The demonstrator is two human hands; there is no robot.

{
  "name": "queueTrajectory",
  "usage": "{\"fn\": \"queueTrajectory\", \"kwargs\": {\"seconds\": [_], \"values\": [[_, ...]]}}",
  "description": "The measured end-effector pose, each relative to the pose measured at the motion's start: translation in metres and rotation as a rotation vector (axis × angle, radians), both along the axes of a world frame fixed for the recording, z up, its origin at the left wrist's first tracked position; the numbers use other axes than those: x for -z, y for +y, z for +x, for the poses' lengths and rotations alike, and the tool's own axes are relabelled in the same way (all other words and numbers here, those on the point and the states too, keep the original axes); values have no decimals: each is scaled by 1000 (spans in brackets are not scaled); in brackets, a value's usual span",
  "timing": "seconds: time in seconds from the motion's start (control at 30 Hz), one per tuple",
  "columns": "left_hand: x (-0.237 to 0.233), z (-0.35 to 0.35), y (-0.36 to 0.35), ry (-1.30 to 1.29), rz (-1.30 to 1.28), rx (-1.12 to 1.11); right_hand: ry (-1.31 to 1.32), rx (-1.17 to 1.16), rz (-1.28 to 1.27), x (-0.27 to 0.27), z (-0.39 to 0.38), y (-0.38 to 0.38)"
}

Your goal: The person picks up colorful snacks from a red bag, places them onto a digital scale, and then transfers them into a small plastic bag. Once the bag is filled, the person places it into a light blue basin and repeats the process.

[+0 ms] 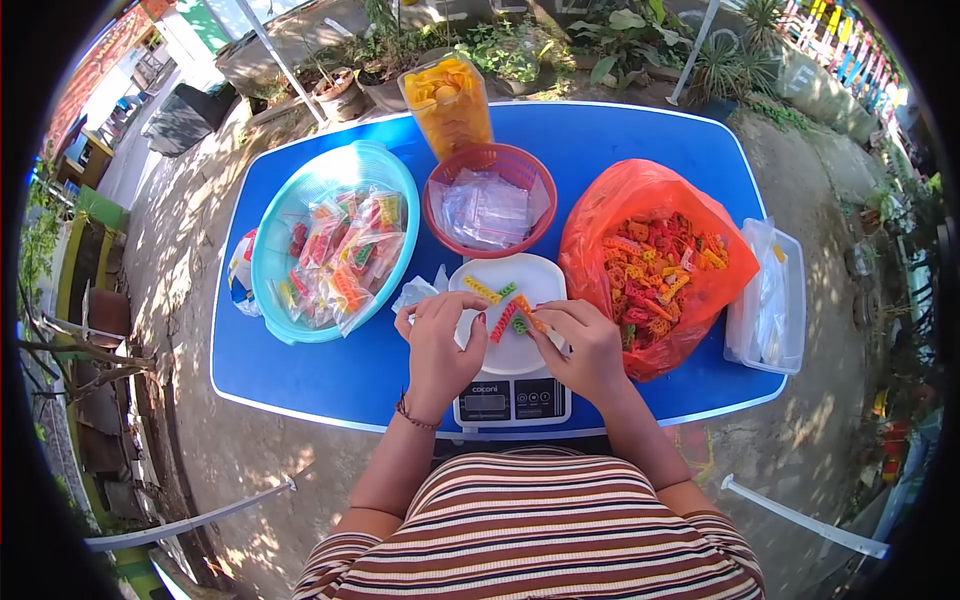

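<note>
A white plate (535, 280) rests on a small digital scale (512, 400) at the front of a blue table (330, 370). A few coloured snack sticks (482, 290) lie on the plate. My left hand (438, 345) hovers at the plate's left rim, fingers curled, touching a red stick (503, 322). My right hand (585, 345) pinches an orange stick (530, 312) over the plate's right side. An open orange plastic bag (640, 200) full of the same coloured snacks sits just right of my right hand.
A teal basin (300, 200) with several filled small packets stands at the left. Behind the plate sit a red basket (440, 190) of empty clear bags and a tall clear jar (452, 100) of orange snacks. At the right edge is a clear box (770, 300).
</note>
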State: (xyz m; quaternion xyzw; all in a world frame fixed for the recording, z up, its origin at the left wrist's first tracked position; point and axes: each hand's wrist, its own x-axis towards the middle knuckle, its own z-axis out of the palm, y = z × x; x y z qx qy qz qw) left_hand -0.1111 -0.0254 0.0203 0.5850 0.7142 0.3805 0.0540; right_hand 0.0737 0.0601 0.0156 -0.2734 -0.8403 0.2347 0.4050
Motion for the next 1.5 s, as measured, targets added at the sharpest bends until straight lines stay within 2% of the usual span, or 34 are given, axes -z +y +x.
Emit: {"fn": "queueTrajectory", "kwargs": {"seconds": [0.17,0.37,0.57,0.6,0.67,0.73,0.8,0.9,1.0,1.03,1.2,1.3,1.33,1.43,1.5], "values": [[7,-11,-12,-23,-21,-28,-39,-102,-20,-2,-13,4],[5,-19,-7,-35,4,-25,-158,-168,149,-13,-39,25],[3,-28,18,-78,59,-1,-384,-14,255,-11,-82,78],[3,-28,22,-85,67,0,-500,-2,183,-10,-89,87],[6,-30,30,-114,98,24,-636,-30,228,2,-98,100],[10,-33,38,-156,146,72,-809,-89,156,-5,-109,113],[6,-33,41,-142,144,75,-1017,-185,-43,-21,-122,125],[1,-32,40,-159,129,65,-932,-141,-153,-25,-127,130],[0,-32,36,-248,120,76,-495,-145,-33,-23,-113,123],[0,-31,33,-288,117,83,-437,-164,6,-23,-109,121],[-7,-20,26,-253,299,41,-265,-335,90,-40,-85,92],[-17,-15,20,-87,328,4,-142,-441,-61,-47,-67,61],[-18,-15,17,-8,322,-7,-85,-427,-102,-46,-64,52],[-5,-22,11,-115,203,100,37,-345,-176,-43,-53,29],[-3,-20,10,-138,243,105,48,-245,-155,-40,-44,21]]}}
